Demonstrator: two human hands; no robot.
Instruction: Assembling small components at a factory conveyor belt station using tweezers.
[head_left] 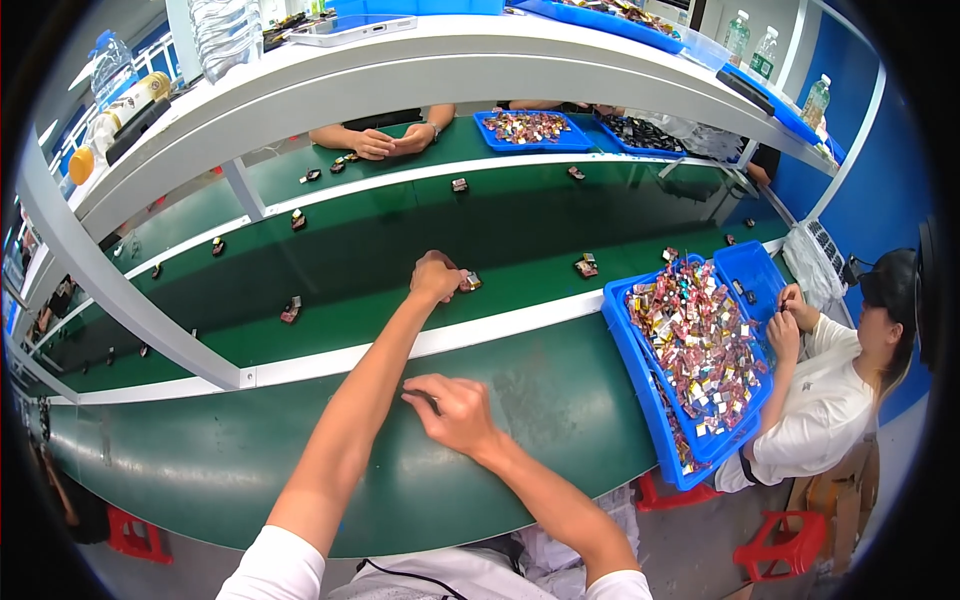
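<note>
Stretched out over the green conveyor belt, my left hand (437, 276) has its fingers closed at the edge of a small electronic part (471, 282) with pink, yellow and dark areas. My right hand (460, 415) hovers above the near green worktop (540, 380). Its thumb and fingers pinch a small black piece (422, 398), partly hidden by the fingers. Similar small parts lie spaced out along the belt (380, 240), including one (586, 265) to the right and one (291, 309) to the left.
A blue tray (618, 330) heaped with small parts stands at my right. Beyond it a co-worker (830, 350) in white handles something small. Across the belt are another person's hands (390, 143) and a blue tray (582, 143). A white shelf (440, 85) spans overhead; a white rail (500, 325) edges the belt.
</note>
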